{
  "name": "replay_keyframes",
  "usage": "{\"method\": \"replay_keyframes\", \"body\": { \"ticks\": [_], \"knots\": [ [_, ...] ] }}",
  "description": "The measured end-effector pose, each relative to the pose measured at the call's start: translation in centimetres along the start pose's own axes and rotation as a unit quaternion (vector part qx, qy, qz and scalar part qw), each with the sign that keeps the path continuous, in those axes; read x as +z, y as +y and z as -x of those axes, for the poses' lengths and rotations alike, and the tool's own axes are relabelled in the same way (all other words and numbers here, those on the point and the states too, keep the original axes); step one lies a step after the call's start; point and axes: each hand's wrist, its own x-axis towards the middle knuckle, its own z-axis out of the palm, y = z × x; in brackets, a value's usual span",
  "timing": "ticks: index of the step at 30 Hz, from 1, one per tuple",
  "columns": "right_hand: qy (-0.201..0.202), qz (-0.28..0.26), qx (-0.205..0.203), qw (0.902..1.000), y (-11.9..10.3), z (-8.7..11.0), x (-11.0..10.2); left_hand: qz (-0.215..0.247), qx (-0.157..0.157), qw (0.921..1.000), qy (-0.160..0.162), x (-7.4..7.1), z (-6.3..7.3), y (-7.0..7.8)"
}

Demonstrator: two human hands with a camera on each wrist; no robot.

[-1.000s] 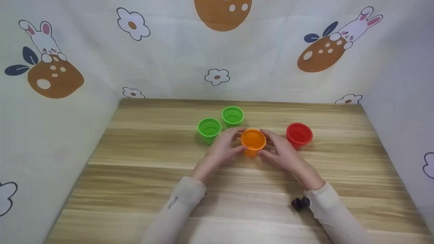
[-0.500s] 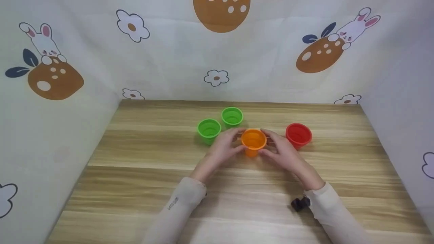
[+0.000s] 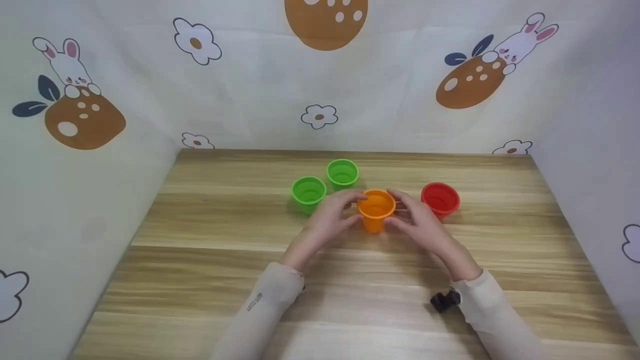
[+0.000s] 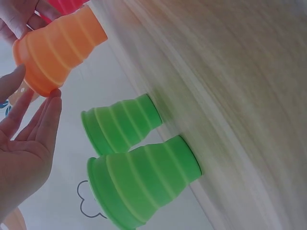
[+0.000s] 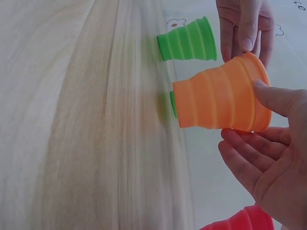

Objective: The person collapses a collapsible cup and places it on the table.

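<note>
Both hands hold an orange collapsible cup (image 3: 374,224) between them, near the middle of the table. It is stretched out tall, with stepped rings down its wall, and its base stands off the wood in the left wrist view. My left hand (image 3: 327,217) pinches the rim from the left, a fingertip lying over its far edge. From the right, my right hand (image 3: 424,226) has thumb and fingers about the same rim. Close beyond the left hand stand two green collapsible cups, one nearer (image 3: 308,194) and one farther back (image 3: 343,173). A red cup (image 3: 440,199) stands just past the right hand.
The wood-grain table (image 3: 210,280) runs back to a pale curtain (image 3: 250,85) printed with flowers and rabbits. Similar cloth hangs along both sides. A small black device (image 3: 444,301) sits at the right sleeve cuff.
The orange cup has shifted slightly right and tilted a little, showing more of its front wall. My left fingertip has come over its rim. The green and red cups stay put.
</note>
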Motion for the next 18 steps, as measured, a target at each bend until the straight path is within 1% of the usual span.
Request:
{"method": "replay_keyframes", "body": {
  "ticks": [3, 7, 13, 18],
  "knots": [
    [0.003, -0.012, -0.004, 0.9999, -0.04, 0.04, -0.12, -0.011, 0.005, 0.9999, 0.001, -0.02, 0.03, 0.04],
    [0.006, -0.029, -0.008, 0.9995, -0.11, 0.07, -0.15, -0.014, 0.002, 0.9999, 0.003, -0.08, 0.04, 0.11],
    [0.010, -0.031, -0.009, 0.9994, -0.17, 0.16, -0.15, -0.038, 0.001, 0.9992, 0.009, -0.19, 0.11, 0.13],
    [0.005, -0.033, -0.009, 0.9994, -0.24, 0.17, -0.04, -0.023, 0.001, 0.9993, 0.028, -0.30, 0.31, 0.08]
  ]
}}
